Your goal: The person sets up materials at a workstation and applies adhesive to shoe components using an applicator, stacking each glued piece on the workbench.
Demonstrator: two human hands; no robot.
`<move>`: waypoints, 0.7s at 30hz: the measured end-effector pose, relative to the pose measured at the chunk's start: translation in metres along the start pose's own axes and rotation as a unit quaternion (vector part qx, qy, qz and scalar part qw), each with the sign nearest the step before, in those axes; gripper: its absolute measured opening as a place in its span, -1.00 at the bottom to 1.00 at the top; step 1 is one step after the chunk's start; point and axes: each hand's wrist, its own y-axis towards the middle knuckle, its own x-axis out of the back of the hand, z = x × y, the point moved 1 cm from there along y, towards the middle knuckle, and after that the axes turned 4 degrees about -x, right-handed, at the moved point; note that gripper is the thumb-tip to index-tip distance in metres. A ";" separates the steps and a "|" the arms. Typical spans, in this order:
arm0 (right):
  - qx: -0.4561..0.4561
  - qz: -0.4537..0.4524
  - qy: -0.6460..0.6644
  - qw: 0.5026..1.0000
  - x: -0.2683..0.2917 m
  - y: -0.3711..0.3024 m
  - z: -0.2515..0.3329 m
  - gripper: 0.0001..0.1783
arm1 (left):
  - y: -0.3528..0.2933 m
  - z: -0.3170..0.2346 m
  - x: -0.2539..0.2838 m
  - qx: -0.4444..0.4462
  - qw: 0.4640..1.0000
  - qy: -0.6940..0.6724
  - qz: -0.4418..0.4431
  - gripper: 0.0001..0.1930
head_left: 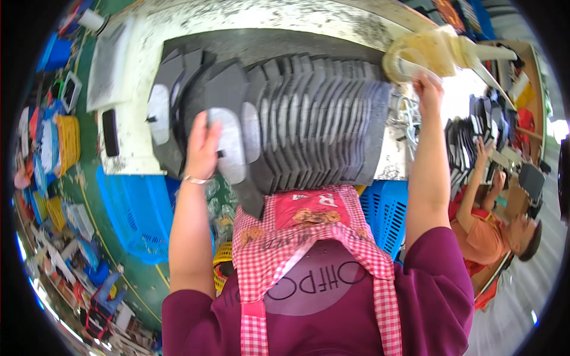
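Left hand [202, 155]: pinching a dark cut piece [227, 89] by its left edge. The thumb shows in part over the pale patch; the fingers beneath cannot be made out. The piece lies at the left end of a row of similar dark pieces [323, 121], its lower tip reaching past the tabletop [135, 142] edge over the checked apron [258, 279]. The row overlaps closely, so most of each piece is hidden by its neighbour and no count is reliable. A dark sheet [249, 40] beneath is largely covered.

Right hand [428, 94]: fingers closed on a pale flat tool [411, 69]. The grip hides its near end; the far end overlaps a yellowish tub [393, 48], whose contents are not legible. Pale wire-like items [405, 113] below the tub are washed out by glare.

At right, a co-worker [490, 234] is partly obscured by the wearer's sleeve. Left-hand background clutter is distorted at the rim; individual articles cannot be identified.
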 end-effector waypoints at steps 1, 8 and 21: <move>-0.024 0.006 0.076 0.997 0.006 0.000 -0.005 -0.83 | 0.006 0.001 -0.007 -0.012 0.998 0.067 0.016 -0.69; -0.036 0.231 0.038 0.972 -0.105 -0.125 -0.015 -0.80 | 0.021 0.040 -0.019 0.032 0.934 0.354 -0.041 -0.75; 0.422 0.377 -0.304 0.767 -0.255 -0.204 -0.011 -0.89 | 0.022 0.043 -0.020 0.026 0.920 0.390 -0.032 -0.74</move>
